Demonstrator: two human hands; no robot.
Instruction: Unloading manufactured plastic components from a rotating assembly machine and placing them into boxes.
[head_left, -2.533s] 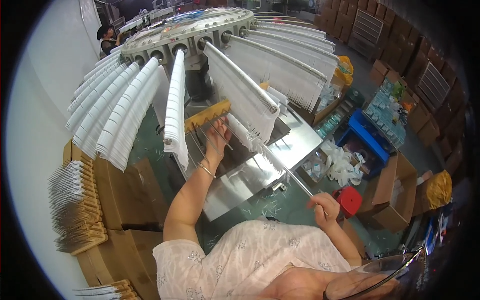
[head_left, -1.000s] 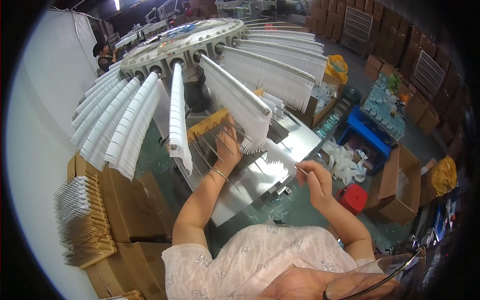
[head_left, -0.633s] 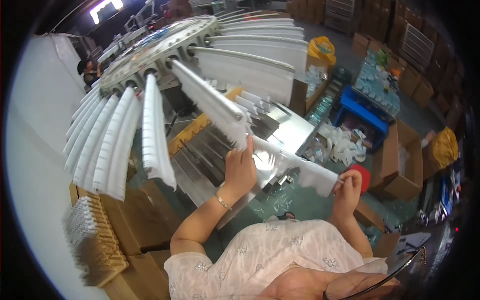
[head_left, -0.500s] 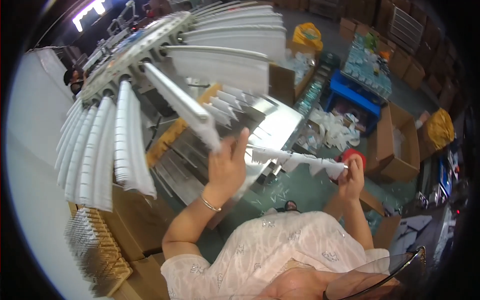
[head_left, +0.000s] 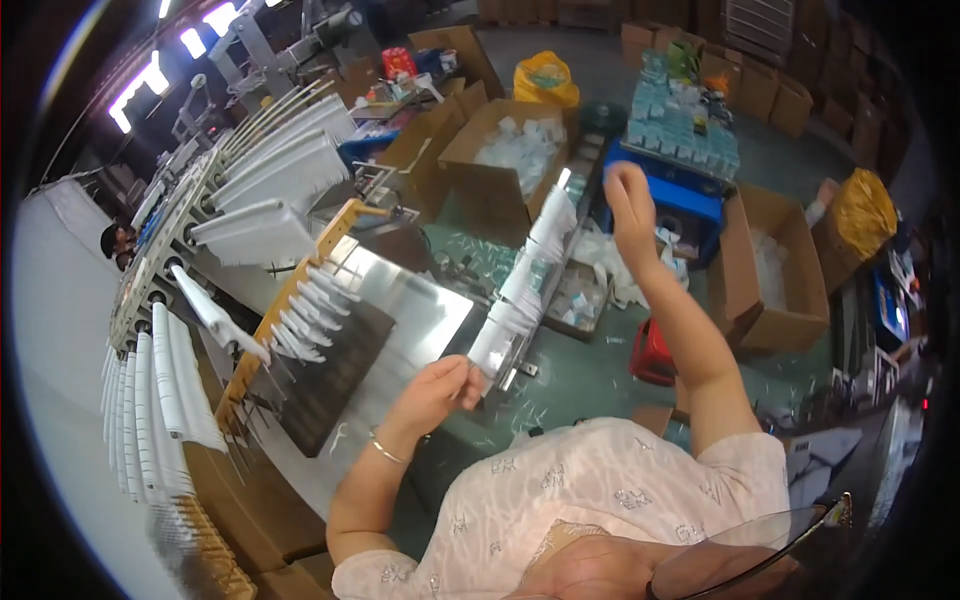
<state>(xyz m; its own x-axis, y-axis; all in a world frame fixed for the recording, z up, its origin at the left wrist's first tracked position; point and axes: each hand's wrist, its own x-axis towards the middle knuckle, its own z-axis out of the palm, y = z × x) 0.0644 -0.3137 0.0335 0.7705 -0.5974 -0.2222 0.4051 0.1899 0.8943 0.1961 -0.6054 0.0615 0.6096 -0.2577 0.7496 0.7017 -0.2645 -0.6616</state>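
Note:
A long rod wrapped in bunched, thin white material (head_left: 525, 285) slants away from me at the middle, its bare tip at the far end. My left hand (head_left: 435, 390), wearing a bracelet, has its fingers closed at the rod's near end, pinching there. My right hand (head_left: 630, 205) is raised to the right of the rod's far tip and apart from it. Its fingers are curled together; what they hold, if anything, is hidden. Left of my left hand, a wooden bar with pins (head_left: 325, 240) carries several small white pieces (head_left: 310, 310) over a metal table (head_left: 410, 300).
At left, a large wheel-like machine (head_left: 150, 285) carries many arms with white sleeves (head_left: 270, 235). Cardboard boxes (head_left: 770, 270) stand at right, near a blue crate (head_left: 670, 200) and a red stool (head_left: 655, 350). A box of white pieces (head_left: 520, 150) is ahead; scraps litter the green floor.
The view has turned left-to-right, shifting the machine further left. The rod has swung to point away from me. My right hand has left its tip and risen; my left hand has come to its near end.

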